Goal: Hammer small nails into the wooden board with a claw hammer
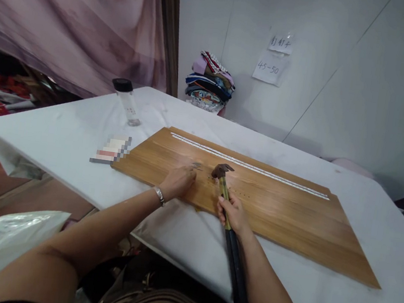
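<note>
A hammer (224,187) with a rusty claw head and a dark lower grip is held in my right hand (233,212), fingers wrapped round its yellowish upper handle. Its head is over a wooden board (291,214). My left hand (178,182) rests at the board's near edge, its fingers curled beside a few loose nails (196,165); its fingertips are too small to tell whether they pinch anything. Small dark dots form a row on the board to the right of the hammer. White measuring strips (248,165) run along the board's far side.
A white-covered table (77,129) bears the board. A clear bottle with a black lid (129,103) and a blurred-out box (111,150) stand left of the board. Folded cloths (210,82) are piled by the wall. A plastic bag (5,239) is at lower left.
</note>
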Available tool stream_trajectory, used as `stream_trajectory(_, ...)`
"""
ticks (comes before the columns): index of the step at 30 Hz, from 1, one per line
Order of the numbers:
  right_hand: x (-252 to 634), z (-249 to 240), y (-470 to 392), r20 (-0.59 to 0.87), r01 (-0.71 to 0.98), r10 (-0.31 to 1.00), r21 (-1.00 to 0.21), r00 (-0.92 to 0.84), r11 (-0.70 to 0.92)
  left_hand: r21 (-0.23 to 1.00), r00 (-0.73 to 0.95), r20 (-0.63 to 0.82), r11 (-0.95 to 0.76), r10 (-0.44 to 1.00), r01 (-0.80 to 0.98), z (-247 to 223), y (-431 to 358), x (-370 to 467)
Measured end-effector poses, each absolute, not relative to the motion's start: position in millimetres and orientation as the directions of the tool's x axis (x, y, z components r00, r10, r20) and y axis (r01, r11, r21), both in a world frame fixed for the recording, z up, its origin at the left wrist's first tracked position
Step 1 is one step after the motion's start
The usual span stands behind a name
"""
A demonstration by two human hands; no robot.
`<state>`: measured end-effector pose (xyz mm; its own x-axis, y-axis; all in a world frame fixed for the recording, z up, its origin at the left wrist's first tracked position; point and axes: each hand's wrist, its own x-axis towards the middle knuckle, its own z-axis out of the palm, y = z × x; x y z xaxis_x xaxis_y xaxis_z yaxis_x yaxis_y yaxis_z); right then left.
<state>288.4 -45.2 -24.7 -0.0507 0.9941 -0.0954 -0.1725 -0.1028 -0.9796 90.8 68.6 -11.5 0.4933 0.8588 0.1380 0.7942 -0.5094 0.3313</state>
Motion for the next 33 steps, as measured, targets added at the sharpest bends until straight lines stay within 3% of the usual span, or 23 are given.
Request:
stream_trajectory(3,289.0,-25.3,-45.6,-0.095,-0.172,0.994,-0.980,-0.058,-0.104,0.469,0.443,0.179,-0.471,0.879,0.747,-14.6,76.6,86.1)
stream_trajectory(9,290.3,-28.0,-45.5,-0.089,-0.171,0.995,-0.981,-0.054,-0.097,0.611,0.362,0.197,-0.403,0.911,0.681,-10.7,69.5,89.2)
stream_trajectory(16,294.5,-28.9,-43.0,-0.110,-0.306,0.993,-0.944,-0.053,-0.121,0.934,0.335,0.088,-0.194,0.938,0.299,-12.0,50.9,110.5)
stream_trajectory(21,299.2,-24.3,-40.9,-0.102,-0.398,0.993,-0.910,-0.058,-0.117,0.998,0.370,-0.003,-0.022,0.929,0.063,-14.4,46.6,114.6)
stream_trajectory(27,305.9,-20.5,-40.9,-0.092,-0.402,0.995,-0.910,-0.043,-0.102,0.965,0.411,-0.090,0.181,0.907,-0.189,-13.4,44.3,114.8)
stream_trajectory(30,307.2,-20.6,-40.1,-0.089,-0.405,0.996,-0.910,-0.027,-0.092,0.977,0.378,-0.071,0.140,0.923,-0.160,-13.1,45.6,118.1)
stream_trajectory(33,307.5,-20.8,-38.9,-0.085,-0.406,0.996,-0.910,-0.015,-0.084,0.999,0.376,0.047,-0.047,0.925,-0.009,-10.7,49.2,122.9)
